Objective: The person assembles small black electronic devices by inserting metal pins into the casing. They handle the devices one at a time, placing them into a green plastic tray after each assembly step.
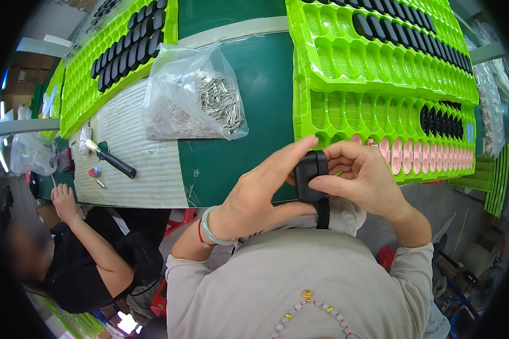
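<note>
In front of my chest, at the near edge of the green table, I hold a small black case (pixel 307 176) with rounded corners. My left hand (pixel 260 189) wraps its left side, with the fingers reaching up along the case and the thumb below. From the right, my right hand (pixel 365 178) grips it, thumb pressed on its face and fingers curled behind. A black strip (pixel 323 213) shows just under the case; whether it is joined to it I cannot tell. Just beyond my right hand lies a lime green tray (pixel 350 113) with pink oval pieces (pixel 424 157) and several black ones.
A second green tray (pixel 345 56) of black pieces overlaps the first. A clear bag of metal pins (pixel 218 104) lies mid-table. Left are another green tray (pixel 76 107), a black-handled tool (pixel 116 162) on a striped mat (pixel 152 186), and a seated co-worker's hand (pixel 64 201).
</note>
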Tool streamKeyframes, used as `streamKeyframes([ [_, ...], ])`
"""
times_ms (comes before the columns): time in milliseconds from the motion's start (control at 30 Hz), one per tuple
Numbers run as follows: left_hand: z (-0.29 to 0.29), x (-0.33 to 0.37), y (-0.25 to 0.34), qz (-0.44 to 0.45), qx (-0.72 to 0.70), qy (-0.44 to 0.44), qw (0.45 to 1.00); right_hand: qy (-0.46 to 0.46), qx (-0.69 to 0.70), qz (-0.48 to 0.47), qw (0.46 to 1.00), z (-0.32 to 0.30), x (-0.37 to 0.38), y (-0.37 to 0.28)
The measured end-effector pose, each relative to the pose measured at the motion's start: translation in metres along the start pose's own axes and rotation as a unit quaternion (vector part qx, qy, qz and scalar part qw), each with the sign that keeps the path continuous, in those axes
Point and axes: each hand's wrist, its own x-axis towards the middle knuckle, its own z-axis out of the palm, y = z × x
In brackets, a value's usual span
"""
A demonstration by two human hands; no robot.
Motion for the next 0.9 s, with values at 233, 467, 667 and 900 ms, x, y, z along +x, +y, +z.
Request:
streamKeyframes([
  [233, 0.009, -0.006, -0.009, -0.188, -0.282, 0.053, 0.939, -0.036, 0.013, 0.035, 0.999, -0.007, 0.001, -0.001],
  [467, 0.011, -0.005, -0.006, -0.238, -0.367, 0.064, 0.897, -0.035, 0.040, 0.057, 0.997, -0.007, -0.002, -0.007],
  [667, 0.013, -0.003, -0.007, -0.235, -0.353, 0.064, 0.903, -0.010, -0.011, 0.042, 0.999, -0.008, -0.005, -0.007],
  [900, 0.012, -0.002, -0.009, -0.251, -0.373, 0.040, 0.892, -0.008, -0.031, 0.053, 0.998, -0.009, -0.005, -0.010],
])
